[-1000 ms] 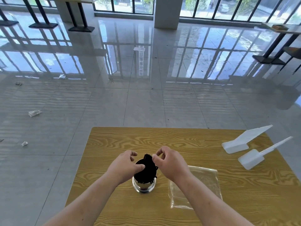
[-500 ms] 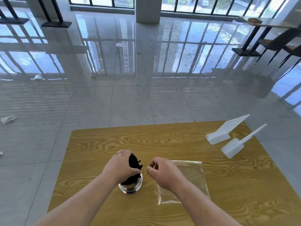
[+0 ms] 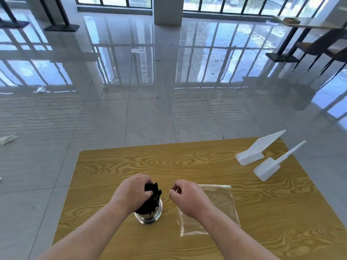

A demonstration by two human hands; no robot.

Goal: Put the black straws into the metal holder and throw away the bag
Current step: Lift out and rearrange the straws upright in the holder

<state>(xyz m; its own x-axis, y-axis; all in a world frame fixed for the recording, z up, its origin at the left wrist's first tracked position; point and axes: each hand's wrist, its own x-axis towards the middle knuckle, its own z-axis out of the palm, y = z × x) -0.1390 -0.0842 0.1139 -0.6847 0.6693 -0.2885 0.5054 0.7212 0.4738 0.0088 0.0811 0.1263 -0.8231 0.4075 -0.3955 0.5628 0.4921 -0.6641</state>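
A bundle of black straws stands in a shiny metal holder near the table's front middle. My left hand wraps around the top of the straws from the left. My right hand hovers just right of the holder, its fingers curled loosely with nothing in them. Under and beyond that hand the clear plastic bag lies flat and empty on the wooden table.
Two white plastic scoops lie at the table's far right. Scraps of crumpled paper litter the glossy tiled floor on the left. Other tables and chairs stand far off.
My right hand has let go of the straws and drawn back to the right, over the bag. My left hand has closed around the bundle's top. The view shifted.
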